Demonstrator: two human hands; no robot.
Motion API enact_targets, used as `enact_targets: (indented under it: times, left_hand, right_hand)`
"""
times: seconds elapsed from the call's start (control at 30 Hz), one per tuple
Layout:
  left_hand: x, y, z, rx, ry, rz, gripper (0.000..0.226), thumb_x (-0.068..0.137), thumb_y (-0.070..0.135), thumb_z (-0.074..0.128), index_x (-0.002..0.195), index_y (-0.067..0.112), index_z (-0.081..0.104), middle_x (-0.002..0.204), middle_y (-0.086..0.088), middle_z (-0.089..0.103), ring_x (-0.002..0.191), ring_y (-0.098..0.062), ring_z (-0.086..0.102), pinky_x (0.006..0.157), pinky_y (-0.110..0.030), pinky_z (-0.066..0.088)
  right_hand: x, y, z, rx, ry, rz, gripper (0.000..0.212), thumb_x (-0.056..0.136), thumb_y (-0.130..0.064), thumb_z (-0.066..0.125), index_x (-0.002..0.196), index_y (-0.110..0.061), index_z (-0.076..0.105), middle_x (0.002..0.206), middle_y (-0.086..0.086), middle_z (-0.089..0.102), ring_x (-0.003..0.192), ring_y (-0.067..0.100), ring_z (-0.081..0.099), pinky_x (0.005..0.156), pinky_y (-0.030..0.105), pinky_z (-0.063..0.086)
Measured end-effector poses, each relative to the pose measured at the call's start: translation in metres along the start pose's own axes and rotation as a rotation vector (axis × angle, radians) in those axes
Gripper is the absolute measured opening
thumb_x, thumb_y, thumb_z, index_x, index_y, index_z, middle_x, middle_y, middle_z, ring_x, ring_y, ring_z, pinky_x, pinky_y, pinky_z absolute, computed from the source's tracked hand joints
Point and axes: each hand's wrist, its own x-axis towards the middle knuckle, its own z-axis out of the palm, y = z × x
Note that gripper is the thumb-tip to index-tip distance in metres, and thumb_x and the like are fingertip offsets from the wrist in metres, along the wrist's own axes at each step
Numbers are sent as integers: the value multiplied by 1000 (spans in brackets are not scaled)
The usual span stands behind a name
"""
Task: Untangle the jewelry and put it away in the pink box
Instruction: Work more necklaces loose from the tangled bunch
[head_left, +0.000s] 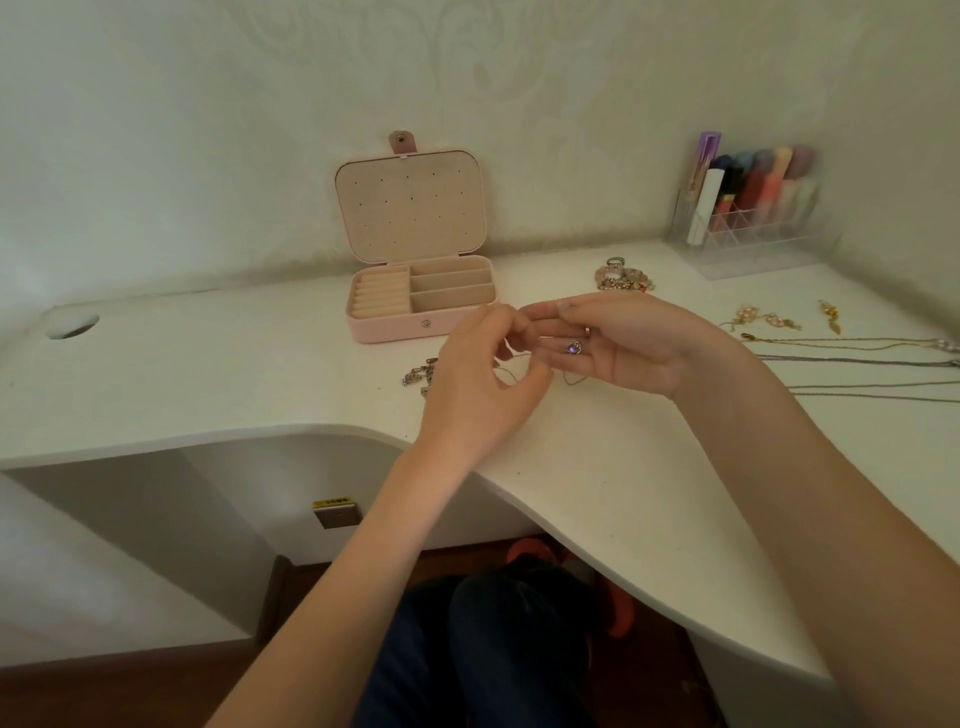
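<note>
- From the head view, both hands work just above the white desk (597, 467), in front of the open pink box (421, 304). The left hand (480, 374) has its fingers curled, pinching a fine chain (519, 371) at the fingertips.
- The right hand (623, 343) lies palm up, fingers mostly straight and meeting the left fingertips; whether it pinches the chain or only supports it, I cannot tell. A small purple pendant (574, 347) rests on its fingers.
- To my eye the knot is not yet out. Pulling the two hands apart hard could tighten it or snap such a thin chain.
- The pendant sits loosely; tipping the right palm could let it slide off and drag the chain down with it.
- A loop of chain hangs near the silver cluster (420, 375) lying on the desk beside the left hand. Lowering the hands could snag the two together.
- Straightened necklaces (857, 364) lie just beside the right forearm; a sweep of that arm could bunch them again.
- A beaded pile (623, 278) and gold earrings (769, 319) wait further back, well clear of the hands.
- The box compartments look empty, so most of the job remains.
</note>
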Motion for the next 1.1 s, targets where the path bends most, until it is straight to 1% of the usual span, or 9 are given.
enact_targets:
  times: [0.13,0.3,0.43,0.5,0.6,0.7,0.83,0.97,1.1]
  left_hand:
    - [0,0,9,67,-28,129,24,76,15,72,100,17,71,92,12,56,79,4,44,77,-5,35]
    - [7,-2,14,36,-41,98,20,76,14,76,95,15,75,87,19,58,77,12,47,74,-3,34]
    - [11,-4,12,2,-75,28,8,74,12,76,81,15,72,77,10,58,75,6,47,68,-6,32]
    - [13,-2,9,-27,-90,-10,8,76,12,75,77,16,69,77,5,61,74,2,49,66,-9,33]
    - [19,4,1,-211,-7,-188,14,84,12,69,77,22,61,75,10,62,73,-2,57,65,-16,41]
    - [27,8,-10,-365,51,-311,17,91,9,60,81,20,53,78,0,67,71,-10,66,69,-27,50]
    - [33,11,-20,-386,39,-354,16,91,7,60,79,16,53,77,-8,69,58,-17,69,66,-37,56]
    - [39,15,-26,-405,61,-363,14,90,7,62,80,14,56,75,-7,71,60,-22,69,55,-32,57]
    - [46,23,-28,-440,85,-387,14,90,7,63,81,14,55,77,-9,71,62,-20,70,56,-34,59]
  right_hand:
    - [2,1,2,20,7,-3,33,101,-2,29,120,3,55,95,13,64,77,20,63,58,22,51]
    - [4,3,0,4,48,-26,34,100,1,29,121,5,54,87,12,61,73,20,60,52,19,43]
    - [4,7,4,-47,14,-43,33,100,1,30,99,2,63,78,10,59,68,11,61,62,21,40]
    - [5,7,5,-47,20,-49,32,100,0,32,93,-1,63,84,10,62,75,11,62,67,20,48]
    - [5,5,1,-173,93,-30,25,101,-7,40,111,-3,62,111,13,66,97,23,66,87,33,53]
    - [1,2,-6,-329,211,25,28,99,-9,44,125,-12,55,117,14,63,98,28,68,73,34,59]
    - [-3,-2,-7,-707,372,-95,23,97,-17,48,115,-23,61,103,3,68,74,12,63,56,20,50]
    - [-6,-1,1,-863,147,-195,23,91,-38,59,109,-25,63,100,-5,69,79,8,63,63,20,46]
    - [2,13,13,-881,70,-334,16,87,-25,69,98,-13,71,95,0,71,69,-3,58,59,6,42]
